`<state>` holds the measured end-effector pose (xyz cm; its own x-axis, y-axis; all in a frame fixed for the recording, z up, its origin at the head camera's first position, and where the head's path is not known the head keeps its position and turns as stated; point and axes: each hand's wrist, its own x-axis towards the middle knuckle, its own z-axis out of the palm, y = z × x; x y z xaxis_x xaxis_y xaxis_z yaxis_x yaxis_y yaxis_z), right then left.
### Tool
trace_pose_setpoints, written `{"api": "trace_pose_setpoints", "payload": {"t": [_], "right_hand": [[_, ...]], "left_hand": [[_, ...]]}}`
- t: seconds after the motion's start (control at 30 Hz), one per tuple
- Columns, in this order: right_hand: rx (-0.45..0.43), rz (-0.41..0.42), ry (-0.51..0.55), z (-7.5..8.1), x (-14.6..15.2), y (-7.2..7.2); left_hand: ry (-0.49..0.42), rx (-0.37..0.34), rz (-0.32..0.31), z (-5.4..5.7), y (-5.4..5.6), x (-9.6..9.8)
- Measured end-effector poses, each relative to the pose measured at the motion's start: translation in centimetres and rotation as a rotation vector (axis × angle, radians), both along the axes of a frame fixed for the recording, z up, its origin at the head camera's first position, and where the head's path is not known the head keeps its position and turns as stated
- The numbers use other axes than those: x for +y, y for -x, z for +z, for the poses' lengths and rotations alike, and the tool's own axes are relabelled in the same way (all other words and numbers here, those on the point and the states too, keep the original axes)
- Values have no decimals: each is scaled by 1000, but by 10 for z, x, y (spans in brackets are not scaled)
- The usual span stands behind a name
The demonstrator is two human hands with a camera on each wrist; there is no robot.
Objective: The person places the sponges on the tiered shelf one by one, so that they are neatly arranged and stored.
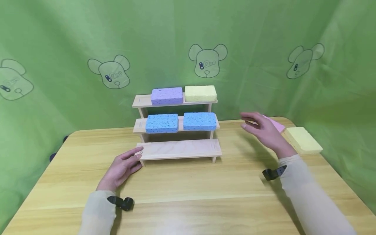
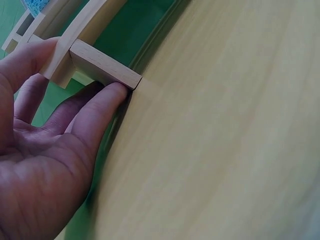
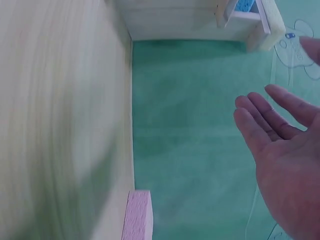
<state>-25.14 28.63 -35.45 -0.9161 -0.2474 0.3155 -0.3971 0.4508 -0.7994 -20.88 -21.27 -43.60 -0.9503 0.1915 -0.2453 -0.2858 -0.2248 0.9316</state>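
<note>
A three-tier wooden display stand (image 1: pixel 179 149) stands at mid-table. My left hand (image 1: pixel 121 169) holds the left end of its lowest tier. In the left wrist view, its thumb (image 2: pixel 35 60) lies at the plank's end and other fingers touch the short leg (image 2: pixel 107 65). The top tier bears a purple sponge (image 1: pixel 166 96) and a pale yellow sponge (image 1: pixel 200 94). Two blue sponges, left (image 1: pixel 162 123) and right (image 1: pixel 199 121), sit on the middle tier; the bottom tier is bare. My right hand (image 1: pixel 268 133) hovers right of the stand, fingers extended, holding nothing.
Behind my right hand, a pink sponge (image 1: pixel 274 124) lies partly hidden on the table's right side. Beside it is another pale yellow sponge (image 1: pixel 304 140), near the table's right edge. A green curtain (image 1: pixel 164 39) with bear-head prints surrounds the wooden table (image 1: pixel 182 195).
</note>
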Motion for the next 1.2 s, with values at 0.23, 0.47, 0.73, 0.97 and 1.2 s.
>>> {"api": "trace_pose_setpoints", "payload": {"t": [0.23, 0.47, 0.73, 0.97, 1.2], "right_hand": [[-98, -135, -79, -5, 24, -3], [-110, -197, -154, -17, 57, -1], [-66, -223, -178, -26, 79, 2], [-149, -264, -225, -28, 94, 7], [-188, -297, -304, -34, 111, 14]], "left_hand": [[-10, -3, 8, -1, 1, 0], [-7, -10, 5, -2, 0, 1], [-1, -12, 13, 1, 2, 1], [-5, -10, 21, 3, 1, 1], [-3, -7, 16, 2, 0, 0]]}}
